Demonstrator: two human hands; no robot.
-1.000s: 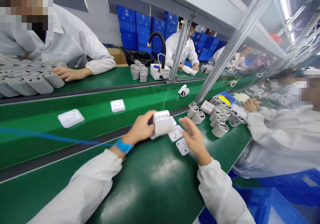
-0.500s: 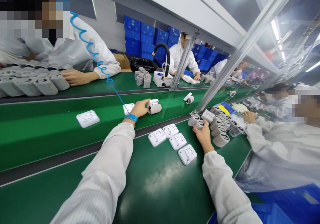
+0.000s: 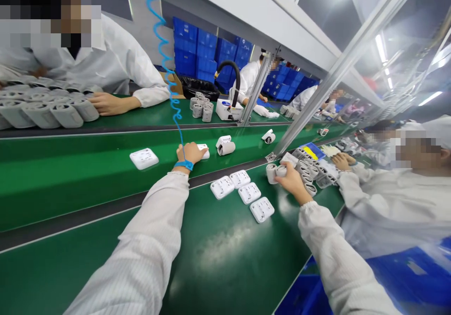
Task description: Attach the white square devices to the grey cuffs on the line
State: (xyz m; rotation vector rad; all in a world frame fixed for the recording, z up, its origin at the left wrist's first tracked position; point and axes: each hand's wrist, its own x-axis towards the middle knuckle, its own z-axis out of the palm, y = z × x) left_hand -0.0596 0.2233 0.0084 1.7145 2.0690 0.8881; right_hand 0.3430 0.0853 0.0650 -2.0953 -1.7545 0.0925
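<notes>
My left hand point(image 3: 191, 153), with a blue wrist strap point(image 3: 183, 165), is over the green belt, its fingers closed on a white plastic casing point(image 3: 204, 151) that they partly cover. Just right of it on the belt lies a grey rolled cuff with a white casing attached point(image 3: 226, 146). On the near bench my right hand point(image 3: 293, 182) grips a grey rolled cuff point(image 3: 281, 170), beside another upright rolled cuff point(image 3: 271, 173). Several white casings point(image 3: 249, 193) lie flat between my arms, small slots and parts showing on their upper faces.
Another casing point(image 3: 144, 158) and a cuffed unit point(image 3: 269, 137) ride the belt point(image 3: 70, 179). More rolled cuffs point(image 3: 310, 167) crowd beyond my right hand, near a blue tray point(image 3: 313, 150). A metal post point(image 3: 299, 118) rises there. A co-worker's hand point(image 3: 341, 161) is at right; a coiled blue cord point(image 3: 169, 71) hangs to my wrist.
My left hand has let go of the cuffed unit and taken hold of the white casing left of it. Things on the belt have shifted right. My right hand stays at the rolled cuff.
</notes>
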